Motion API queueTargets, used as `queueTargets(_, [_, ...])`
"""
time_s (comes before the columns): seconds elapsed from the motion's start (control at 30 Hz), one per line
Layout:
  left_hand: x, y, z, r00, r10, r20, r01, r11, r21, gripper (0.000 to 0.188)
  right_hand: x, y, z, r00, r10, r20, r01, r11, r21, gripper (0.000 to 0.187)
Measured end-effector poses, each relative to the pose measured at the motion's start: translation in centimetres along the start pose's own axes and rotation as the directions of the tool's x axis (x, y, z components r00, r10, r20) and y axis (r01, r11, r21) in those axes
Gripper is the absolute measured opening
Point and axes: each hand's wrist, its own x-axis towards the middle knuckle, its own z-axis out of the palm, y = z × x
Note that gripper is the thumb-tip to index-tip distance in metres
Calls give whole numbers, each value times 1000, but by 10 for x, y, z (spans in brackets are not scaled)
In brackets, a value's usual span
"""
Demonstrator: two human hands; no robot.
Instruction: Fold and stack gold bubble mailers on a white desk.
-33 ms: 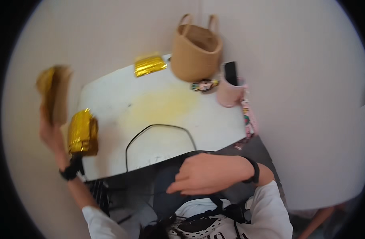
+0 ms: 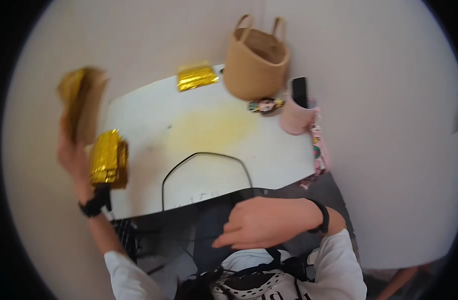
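Observation:
My left hand [image 2: 70, 152] is raised beside the left end of the white table [image 2: 149, 110] and grips a blurred tan and gold flat packet [image 2: 81, 97]. A second gold foil packet [image 2: 109, 159] sits right by that wrist at the table's left edge; I cannot tell whether it is held or resting. My right hand [image 2: 261, 222] hovers low over dark cloth near my lap, fingers loosely spread, holding nothing. Each wrist wears a black band.
A third gold foil packet [image 2: 197, 77] lies at the table's far edge. Beside it stands a woven basket [image 2: 256, 60], then a pink cup [image 2: 295, 120] holding a black object. A black cable [image 2: 206, 157] loops across the near table. A yellow stain [image 2: 214, 127] marks the middle.

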Motion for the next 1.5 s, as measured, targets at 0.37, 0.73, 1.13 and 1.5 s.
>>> queueTargets(0.37, [-110,103,124,528,459,714,-351,884,-308,48,-8,41,-21,994,70,79,-82,983,164,32])
queueTargets(0.73, [-74,89,164,373,538,756,-207,842,-498,62,-21,151,-51,880,402,-254,-151,742,653,27])
queueTargets(1.13, [-85,70,202,424,349,836,172,875,-453,62,23,279,-7,501,777,-380,284,267,921,42])
queueTargets(1.5, [-68,94,167,764,-74,641,646,63,-761,30,22,256,-17,448,665,-597,151,602,784,48])
